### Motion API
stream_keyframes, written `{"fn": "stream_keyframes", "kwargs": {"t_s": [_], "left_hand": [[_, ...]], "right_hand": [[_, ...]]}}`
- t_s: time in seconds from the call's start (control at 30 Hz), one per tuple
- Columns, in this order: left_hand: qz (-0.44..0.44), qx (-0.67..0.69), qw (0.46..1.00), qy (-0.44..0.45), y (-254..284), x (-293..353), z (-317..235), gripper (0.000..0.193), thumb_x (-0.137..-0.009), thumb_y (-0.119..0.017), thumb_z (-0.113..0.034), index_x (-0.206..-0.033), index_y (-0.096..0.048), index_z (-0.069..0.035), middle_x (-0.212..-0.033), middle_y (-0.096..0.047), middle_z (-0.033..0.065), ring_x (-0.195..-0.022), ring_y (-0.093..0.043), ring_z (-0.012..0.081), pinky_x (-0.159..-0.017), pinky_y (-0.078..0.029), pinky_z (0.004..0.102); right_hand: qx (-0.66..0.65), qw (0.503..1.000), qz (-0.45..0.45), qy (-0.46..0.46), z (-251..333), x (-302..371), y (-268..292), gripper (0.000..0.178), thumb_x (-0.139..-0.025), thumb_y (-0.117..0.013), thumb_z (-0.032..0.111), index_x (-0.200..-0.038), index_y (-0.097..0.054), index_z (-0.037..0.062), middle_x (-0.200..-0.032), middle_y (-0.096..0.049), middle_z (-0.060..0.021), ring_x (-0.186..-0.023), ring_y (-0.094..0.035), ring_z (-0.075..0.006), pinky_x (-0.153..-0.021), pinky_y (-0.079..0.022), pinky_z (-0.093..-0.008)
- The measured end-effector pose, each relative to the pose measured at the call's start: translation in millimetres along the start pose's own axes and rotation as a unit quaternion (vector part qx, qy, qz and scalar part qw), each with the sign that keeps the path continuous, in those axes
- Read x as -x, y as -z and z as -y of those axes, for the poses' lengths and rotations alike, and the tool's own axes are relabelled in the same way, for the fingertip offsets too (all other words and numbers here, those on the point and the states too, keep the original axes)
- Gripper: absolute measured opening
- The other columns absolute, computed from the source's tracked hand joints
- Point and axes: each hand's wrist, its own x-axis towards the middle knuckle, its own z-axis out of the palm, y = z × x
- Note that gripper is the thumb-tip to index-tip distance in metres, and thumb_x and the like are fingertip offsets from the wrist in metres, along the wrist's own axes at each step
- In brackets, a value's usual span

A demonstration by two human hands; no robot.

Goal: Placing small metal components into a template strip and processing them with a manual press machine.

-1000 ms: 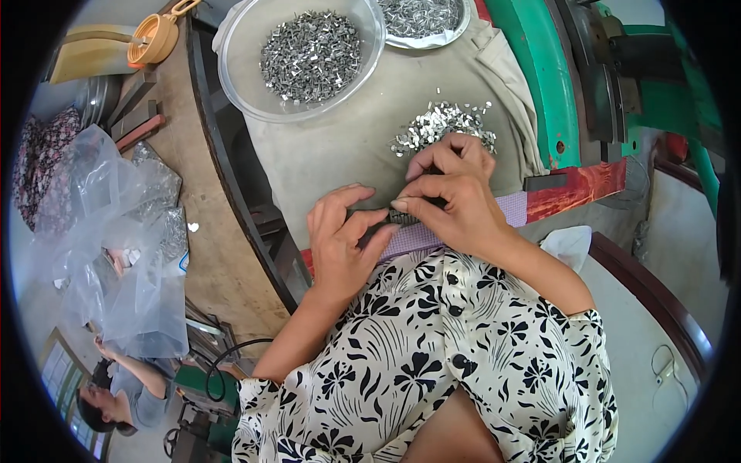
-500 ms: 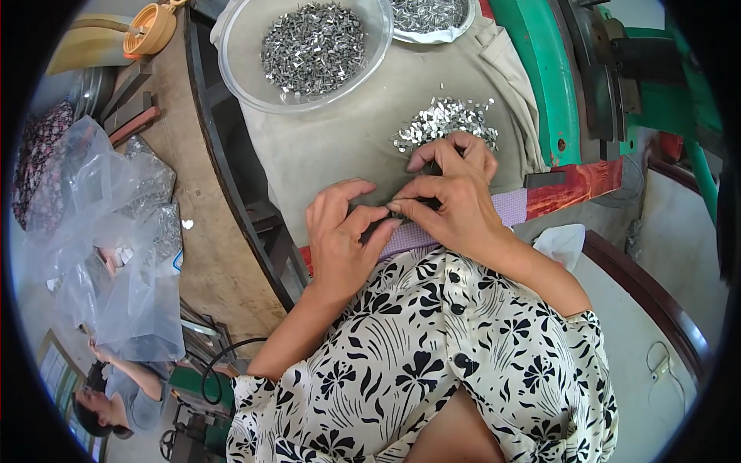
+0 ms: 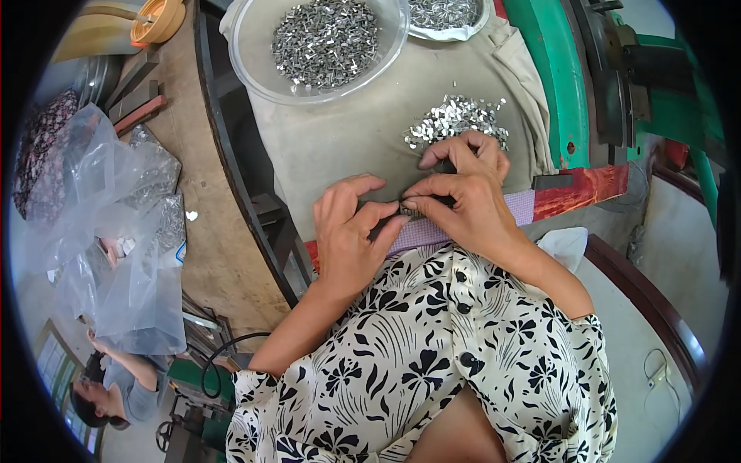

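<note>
Bare right hand's (image 3: 473,207) fingertips are pinched together, can't tell on what; bare left hand's (image 3: 342,231) thumb and finger sit slightly apart. Small dark ridged piece's (image 3: 417,211) by them, nearside of the loose silvery metal-bit pile (image 3: 461,117).

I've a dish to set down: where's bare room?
Bare: beige cloth between the clear round plastic bowl, the heap of silvery metal pieces and the left hand. Crowded: the far end, with bowl and round white dish, and between heap and right hand.

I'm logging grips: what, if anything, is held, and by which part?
Apparently a small dark piece, between the left hand and right hand; fingers hide which part.
</note>
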Motion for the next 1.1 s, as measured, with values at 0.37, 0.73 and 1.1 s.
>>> {"fn": "stream_keyframes", "kwargs": {"t_s": [0.37, 0.73, 1.1], "left_hand": [[-0.003, -0.004, 1.0, -0.01, 0, 1, 3, 0.02, -0.071, -0.082, -0.014, -0.086, -0.071, -0.007, -0.118, -0.063, 0.0076, -0.113, -0.056, 0.028, -0.092, -0.038, 0.0403], [0.021, -0.01, 1.0, -0.004, 6, -3, -2, 0.02, -0.072, -0.083, -0.012, -0.088, -0.072, -0.007, -0.117, -0.064, 0.0098, -0.111, -0.057, 0.0299, -0.095, -0.04, 0.0398], [0.06, -0.047, 0.997, -0.033, 12, -13, -7, 0.015, -0.073, -0.073, -0.009, -0.087, -0.068, -0.006, -0.114, -0.062, 0.0081, -0.11, -0.055, 0.0306, -0.088, -0.04, 0.042]], "right_hand": [[0.016, 1.0, -0.011, 0.017, -1, -3, -5, 0.015, -0.071, -0.084, 0.025, -0.082, -0.079, 0.0155, -0.107, -0.059, 0.0015, -0.119, -0.04, -0.031, -0.101, -0.022, -0.0476], [-0.001, 1.0, 0.002, 0.012, -3, -4, 0, 0.015, -0.071, -0.083, 0.024, -0.082, -0.079, 0.0152, -0.107, -0.06, 0.002, -0.119, -0.042, -0.0301, -0.101, -0.024, -0.0468], [-0.002, 0.999, 0.007, 0.045, -6, -4, 3, 0.013, -0.071, -0.081, 0.022, -0.08, -0.077, 0.0135, -0.106, -0.061, 0.0014, -0.118, -0.044, -0.0315, -0.1, -0.026, -0.0501]]}}
